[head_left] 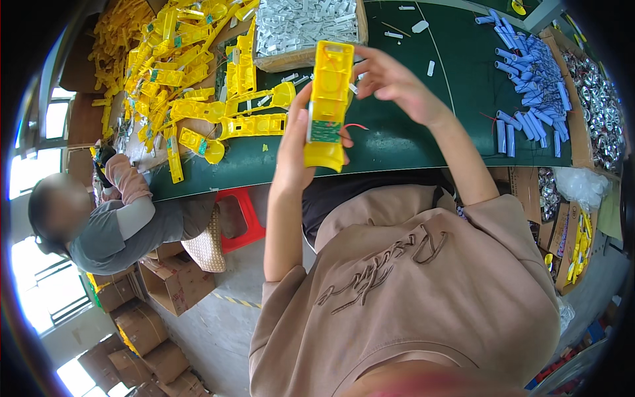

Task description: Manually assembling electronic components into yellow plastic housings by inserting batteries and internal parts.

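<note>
Head view: left fingers [303, 117] clasp yellow casing [331, 83]; right hand [402, 86] angles inward, fingers parted.

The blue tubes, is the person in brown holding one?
No, the blue tubes lie on the green table, while the left hand holds a yellow casing and the right hand is open.

Illumination is bright and broadly even over the green table [397, 142]; daylight shows at the windows [43, 271] on the left, whose panes are burnt out to white; shadow beneath the table's near edge is dark and soft; small glints appear on the silvery parts [598, 109] and the clear plastic bag [582, 188] at right; the yellow housing [331, 73] is acceptably sharp; the co-worker's head [56, 205] is blurred; straight edges bend toward a black rim.
</note>
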`<state>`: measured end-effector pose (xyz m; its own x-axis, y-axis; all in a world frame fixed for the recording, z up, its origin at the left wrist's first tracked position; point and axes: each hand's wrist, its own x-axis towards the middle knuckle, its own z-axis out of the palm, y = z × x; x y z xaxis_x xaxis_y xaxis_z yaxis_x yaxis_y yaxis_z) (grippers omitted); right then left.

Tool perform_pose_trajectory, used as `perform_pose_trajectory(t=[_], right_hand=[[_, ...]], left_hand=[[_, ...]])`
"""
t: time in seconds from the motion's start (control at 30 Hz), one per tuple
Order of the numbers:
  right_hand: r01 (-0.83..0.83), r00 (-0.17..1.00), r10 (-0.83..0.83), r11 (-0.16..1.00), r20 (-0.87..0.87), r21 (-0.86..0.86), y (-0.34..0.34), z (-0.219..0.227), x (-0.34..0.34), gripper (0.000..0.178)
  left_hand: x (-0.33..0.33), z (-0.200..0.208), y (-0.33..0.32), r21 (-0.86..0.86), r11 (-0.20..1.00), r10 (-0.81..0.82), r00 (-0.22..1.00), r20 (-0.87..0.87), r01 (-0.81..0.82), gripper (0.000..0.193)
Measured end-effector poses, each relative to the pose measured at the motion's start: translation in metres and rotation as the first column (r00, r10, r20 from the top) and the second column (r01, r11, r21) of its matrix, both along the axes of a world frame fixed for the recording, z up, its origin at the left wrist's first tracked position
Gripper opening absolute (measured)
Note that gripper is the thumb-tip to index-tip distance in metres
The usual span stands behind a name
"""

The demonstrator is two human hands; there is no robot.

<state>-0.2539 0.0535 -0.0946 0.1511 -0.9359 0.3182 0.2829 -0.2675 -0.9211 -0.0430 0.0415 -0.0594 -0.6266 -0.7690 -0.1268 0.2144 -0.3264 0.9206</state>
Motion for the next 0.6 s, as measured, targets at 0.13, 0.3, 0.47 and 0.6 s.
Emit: perform_pose_trajectory(t=[0.13,0.3,0.47,0.6], right_hand=[[0.058,0.965,-0.062,0.998,-0.254,-0.024,0.007,0.023,-0.027,0.056],[-0.125,0.827,0.147,0.989,-0.542,0.078,0.001,0.036,-0.011,0.027],[0.237,0.958,-0.22,0.968,-0.182,0.077,0.004,0.027,0.018,0.026],[0.328,0.936,-0.346,0.925,0.065,0.194,0.007,0.025,0.056,0.027]], left_hand=[[0.012,0.016,-0.013,0.155,0.963,-0.242,0.963,0.122,0.222,0.058],[0.019,0.021,-0.036,0.258,0.851,-0.491,0.867,0.087,0.457,0.06],[0.023,-0.014,-0.041,-0.032,0.893,-0.401,0.76,-0.512,0.45,0.076],[-0.007,-0.016,-0.024,-0.297,0.95,-0.196,0.928,-0.317,0.099,0.052]])
